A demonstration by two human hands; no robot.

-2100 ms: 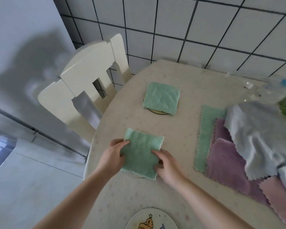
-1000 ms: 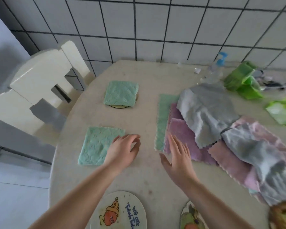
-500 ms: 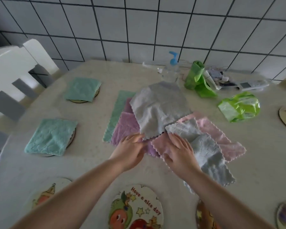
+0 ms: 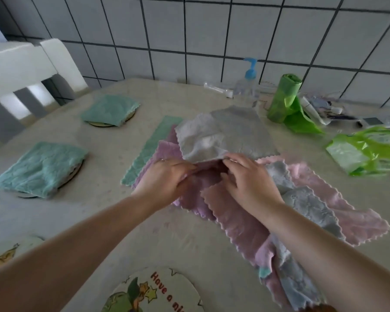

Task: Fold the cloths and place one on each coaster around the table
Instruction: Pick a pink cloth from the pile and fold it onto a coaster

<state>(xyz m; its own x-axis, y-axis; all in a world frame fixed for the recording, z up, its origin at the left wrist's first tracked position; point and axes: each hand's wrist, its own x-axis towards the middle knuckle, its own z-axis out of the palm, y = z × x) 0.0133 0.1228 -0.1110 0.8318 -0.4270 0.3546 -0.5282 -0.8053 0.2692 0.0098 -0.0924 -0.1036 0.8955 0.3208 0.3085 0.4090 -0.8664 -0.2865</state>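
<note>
A pile of unfolded cloths lies in the middle of the table: a grey cloth (image 4: 232, 134) on top, purple (image 4: 189, 199), pink (image 4: 338, 203) and green (image 4: 151, 149) ones under it. My left hand (image 4: 164, 180) and my right hand (image 4: 248, 179) pinch the near edge of the grey cloth and lift it off the purple one. Two folded green cloths sit on coasters at the left, one near (image 4: 41, 167) and one farther back (image 4: 110, 110). A printed coaster (image 4: 153, 293) lies bare at the near edge, another (image 4: 7, 251) at the lower left.
A white chair (image 4: 25, 73) stands at the table's left. Along the tiled wall stand a pump bottle (image 4: 245, 86), a green bag roll (image 4: 284, 97), a crumpled green bag (image 4: 367, 152) and small clutter (image 4: 324, 109).
My hands left the near folded green cloth on its coaster, moved right to the pile, and now pinch and raise the grey cloth's near edge. The view swung right.
</note>
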